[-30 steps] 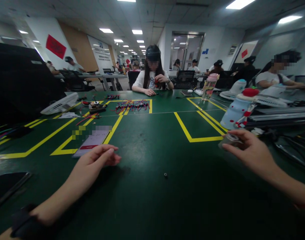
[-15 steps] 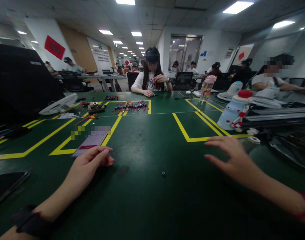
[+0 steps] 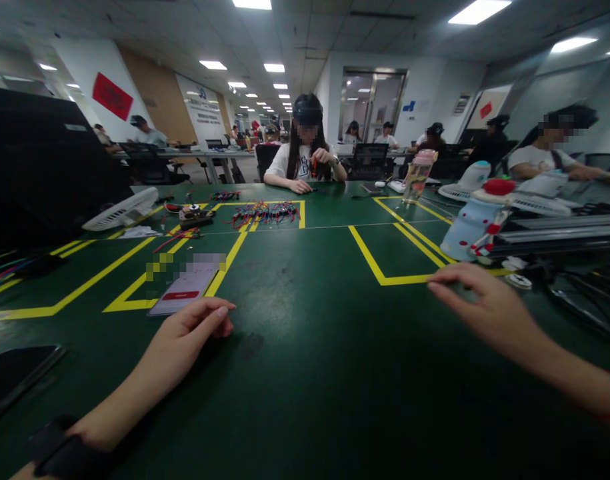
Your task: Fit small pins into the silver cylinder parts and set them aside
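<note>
Phone (image 3: 185, 288) on green table (image 3: 309, 347), just beyond the left hand (image 3: 195, 330).
Left hand rests loosely curled, holding nothing; right hand (image 3: 485, 307) hovers fingers bent, grasp indiscernible, near blue bottle (image 3: 472, 223).

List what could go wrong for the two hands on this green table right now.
1. The left hand rests beside the phone; a careless sweep could push it.
2. The right hand hovers close to the blue bottle and the tangled cables; reaching farther might tip the bottle or snag a cable.
</note>
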Motion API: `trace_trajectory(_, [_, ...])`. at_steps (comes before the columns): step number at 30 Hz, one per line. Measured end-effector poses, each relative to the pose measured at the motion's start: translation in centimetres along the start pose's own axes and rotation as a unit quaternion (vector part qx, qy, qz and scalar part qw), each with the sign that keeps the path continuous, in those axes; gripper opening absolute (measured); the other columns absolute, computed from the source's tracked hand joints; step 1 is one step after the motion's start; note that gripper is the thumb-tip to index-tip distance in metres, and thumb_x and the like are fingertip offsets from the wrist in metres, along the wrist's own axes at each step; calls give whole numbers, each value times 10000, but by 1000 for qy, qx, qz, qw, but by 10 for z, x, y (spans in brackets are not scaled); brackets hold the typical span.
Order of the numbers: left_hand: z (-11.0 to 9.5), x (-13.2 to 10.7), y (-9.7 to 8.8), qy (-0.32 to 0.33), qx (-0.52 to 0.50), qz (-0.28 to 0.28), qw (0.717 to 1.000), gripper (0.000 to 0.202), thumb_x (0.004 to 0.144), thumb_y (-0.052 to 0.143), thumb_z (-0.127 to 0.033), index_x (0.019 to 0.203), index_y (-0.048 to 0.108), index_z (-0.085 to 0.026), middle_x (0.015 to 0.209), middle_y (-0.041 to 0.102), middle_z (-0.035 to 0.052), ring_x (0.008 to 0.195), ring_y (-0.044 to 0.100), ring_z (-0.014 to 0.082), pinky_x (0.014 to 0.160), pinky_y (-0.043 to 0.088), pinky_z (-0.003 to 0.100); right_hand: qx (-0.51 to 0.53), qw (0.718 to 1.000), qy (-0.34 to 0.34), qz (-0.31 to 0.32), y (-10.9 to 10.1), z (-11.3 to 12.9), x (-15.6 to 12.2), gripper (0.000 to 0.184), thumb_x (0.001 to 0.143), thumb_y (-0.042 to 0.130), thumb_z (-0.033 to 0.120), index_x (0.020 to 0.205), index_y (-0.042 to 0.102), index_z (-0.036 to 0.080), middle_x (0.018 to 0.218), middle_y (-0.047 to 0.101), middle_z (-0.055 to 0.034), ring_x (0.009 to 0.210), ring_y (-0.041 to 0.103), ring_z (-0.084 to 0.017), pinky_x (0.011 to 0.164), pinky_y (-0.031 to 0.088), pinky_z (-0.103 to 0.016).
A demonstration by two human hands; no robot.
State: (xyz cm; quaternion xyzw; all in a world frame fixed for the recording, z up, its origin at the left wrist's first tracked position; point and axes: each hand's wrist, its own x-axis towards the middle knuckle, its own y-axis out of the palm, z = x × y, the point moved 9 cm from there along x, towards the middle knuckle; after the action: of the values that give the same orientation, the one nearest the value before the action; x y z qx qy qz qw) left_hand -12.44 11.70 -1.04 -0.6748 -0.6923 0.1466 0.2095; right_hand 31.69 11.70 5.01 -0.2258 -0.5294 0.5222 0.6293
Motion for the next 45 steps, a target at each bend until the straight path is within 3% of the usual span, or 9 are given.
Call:
trace_trajectory(2, [-1,1,0,-3,-1,-7,1000,231,840,577,-428,925,666,-233,711,676,3,690,630,196,664,503,306,-113,989,56,-73,-40,-54,0,292,848,513,416,956,649,181,1079,620,-102,998,549,-209,840,408,-327])
trace_trajectory(4, [-3,0,1,-5,-4,-11,1000,229,825,591,-428,907,674,-232,700,678,3,682,631,199,657,505,309,-182,969,152,-68,-60,-107,-5,334,839,502,439,988,644,176,1053,635,-127,911,573,-220,765,408,-336])
trace_trajectory(8, [-9,-3,1,-13,-7,-19,1000,182,831,597,-392,893,674,-240,693,673,-21,688,629,192,675,499,298,-176,944,278,9,-63,-163,-20,360,806,522,481,985,654,198,905,662,-122,711,576,-215,662,400,-342])
trace_trajectory(26, [-13,-8,0,-13,-12,-17,1000,150,840,595,-335,908,676,-229,713,675,-41,717,616,178,697,472,266,-67,933,354,9,-65,-160,-24,339,799,590,414,1052,668,202,1037,663,-92,797,593,-182,751,409,-326])
trace_trajectory(34, [7,-1,-1,-8,5,4,1000,232,864,566,-401,966,639,-205,756,669,-2,738,611,190,713,471,306,-91,905,416,-14,-69,-169,-30,357,732,649,467,985,710,223,957,677,-69,816,593,-233,766,427,-364])
trace_trajectory(37, [10,1,0,-3,5,9,1000,238,870,559,-406,978,632,-206,768,667,7,750,607,192,724,464,314,-4,907,419,-24,-63,-165,-31,329,746,633,319,1059,697,240,1151,643,-47,983,588,-241,869,423,-364])
trace_trajectory(40, [8,0,0,-6,1,4,1000,240,864,565,-411,967,635,-206,761,664,8,746,607,195,724,461,319,126,913,382,-59,-56,-157,-29,585,694,664,236,1269,557,255,1250,595,-68,1020,598,-225,820,460,-336])
trace_trajectory(42, [7,-1,0,-11,-1,2,1000,237,858,573,-410,965,638,-209,764,666,5,747,607,194,722,459,314,97,927,356,-64,-55,-155,-29,663,646,733,275,1271,521,213,1215,603,-127,970,614,-239,764,467,-343])
trace_trajectory(45, [5,-2,0,-14,-7,-3,1000,228,856,578,-405,964,640,-215,766,670,-1,750,608,189,723,457,302,-50,935,349,-36,-55,-158,-31,472,651,753,389,1047,606,179,1064,645,-153,911,616,-240,753,437,-359])
